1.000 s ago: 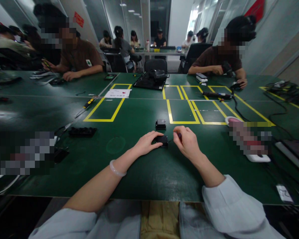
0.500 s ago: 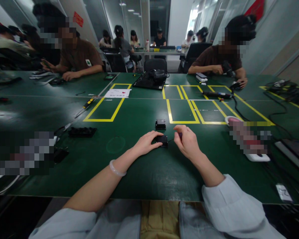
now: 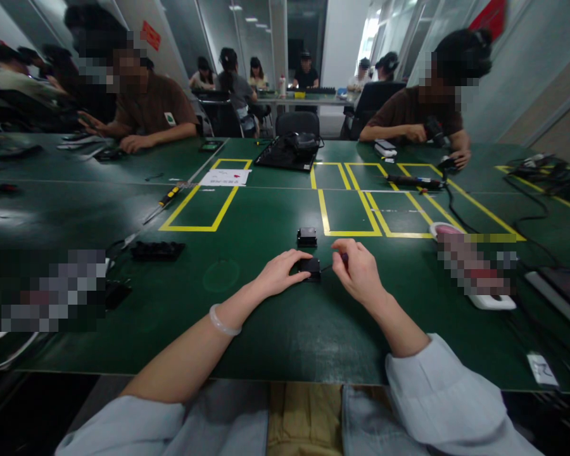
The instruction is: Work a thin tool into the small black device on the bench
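My left hand [image 3: 281, 273] is closed on a small black box [image 3: 312, 268] that rests on the green table, fingers along its far side and thumb along its near side. From the right, my right hand [image 3: 356, 267] grips what looks like a small screwdriver [image 3: 327, 268]. Its thin dark shaft points left at the box's right side; most of its handle is hidden by the fingers. Whether the tip touches the box I cannot tell. Just beyond stands a second, similar black box [image 3: 306, 237], touched by neither hand.
A black slotted block [image 3: 158, 251] lies to the left, near a yellow-and-black screwdriver [image 3: 169, 197]. On the right is a white-rimmed tray [image 3: 491, 301], partly blurred out. Yellow tape [image 3: 351, 233] marks the tabletop. Two co-workers sit across the table, around a black panel [image 3: 285, 158].
Both hands hold the same pose on the box and the tool. The whole view has shifted very slightly.
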A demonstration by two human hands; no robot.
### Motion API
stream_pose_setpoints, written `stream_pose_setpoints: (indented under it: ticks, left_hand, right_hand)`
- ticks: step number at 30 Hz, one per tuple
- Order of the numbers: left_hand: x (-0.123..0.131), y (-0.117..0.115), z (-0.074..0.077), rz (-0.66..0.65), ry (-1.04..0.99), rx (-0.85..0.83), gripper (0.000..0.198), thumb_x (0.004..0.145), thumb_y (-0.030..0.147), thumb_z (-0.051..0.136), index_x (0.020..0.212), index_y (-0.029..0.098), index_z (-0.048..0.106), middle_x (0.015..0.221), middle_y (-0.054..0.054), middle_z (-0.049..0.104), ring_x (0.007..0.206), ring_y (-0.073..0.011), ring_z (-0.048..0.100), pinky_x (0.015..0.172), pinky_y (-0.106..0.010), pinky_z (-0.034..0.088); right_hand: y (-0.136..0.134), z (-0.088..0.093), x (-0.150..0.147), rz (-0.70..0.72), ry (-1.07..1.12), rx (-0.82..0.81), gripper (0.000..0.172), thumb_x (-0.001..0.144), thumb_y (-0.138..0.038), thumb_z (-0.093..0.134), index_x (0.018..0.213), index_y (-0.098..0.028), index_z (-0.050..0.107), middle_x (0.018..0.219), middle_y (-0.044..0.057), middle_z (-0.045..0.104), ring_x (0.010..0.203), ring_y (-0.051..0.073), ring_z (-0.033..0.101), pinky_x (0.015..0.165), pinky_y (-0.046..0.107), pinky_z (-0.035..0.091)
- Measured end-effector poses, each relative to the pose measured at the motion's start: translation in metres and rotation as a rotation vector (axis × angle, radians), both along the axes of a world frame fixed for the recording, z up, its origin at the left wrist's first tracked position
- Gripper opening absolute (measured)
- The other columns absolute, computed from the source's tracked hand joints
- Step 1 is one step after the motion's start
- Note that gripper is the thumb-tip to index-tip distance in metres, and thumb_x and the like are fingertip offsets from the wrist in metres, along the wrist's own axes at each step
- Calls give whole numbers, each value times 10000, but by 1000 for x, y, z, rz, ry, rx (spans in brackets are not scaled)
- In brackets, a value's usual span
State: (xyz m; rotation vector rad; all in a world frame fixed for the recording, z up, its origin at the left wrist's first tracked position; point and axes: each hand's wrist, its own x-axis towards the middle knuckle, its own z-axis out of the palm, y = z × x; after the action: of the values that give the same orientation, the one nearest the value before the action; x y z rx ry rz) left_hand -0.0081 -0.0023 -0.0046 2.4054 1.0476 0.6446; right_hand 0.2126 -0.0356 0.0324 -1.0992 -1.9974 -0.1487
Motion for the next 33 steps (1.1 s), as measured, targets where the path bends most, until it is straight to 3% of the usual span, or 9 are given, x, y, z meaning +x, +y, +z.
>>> stream_pose_setpoints:
  ticks: [13,23,33]
  left_hand:
    - [2,-4,4,20,33,26,350,900,376,554,1221,240,526,1132,-60,597,1035,-234,577,898,-369,469]
    - [3,-5,6,18,40,27,354,905,360,550,1238,246,518,1137,-58,586,1043,-232,573,902,-371,473]
    - [4,-5,4,24,58,45,353,892,369,564,1215,235,514,1132,-62,582,1022,-233,581,891,-374,480]
  right_hand:
    - [-1,3,0,21,-19,-30,153,938,-332,461,935,-199,538,721,20,602,636,166,525,656,300,412]
    - [1,-5,0,4,-13,6,107,933,-260,441,991,-213,517,801,35,618,667,171,549,683,315,455]
    - [1,-1,1,19,-17,-29,153,944,-326,446,946,-206,540,749,27,616,652,167,533,675,301,429]
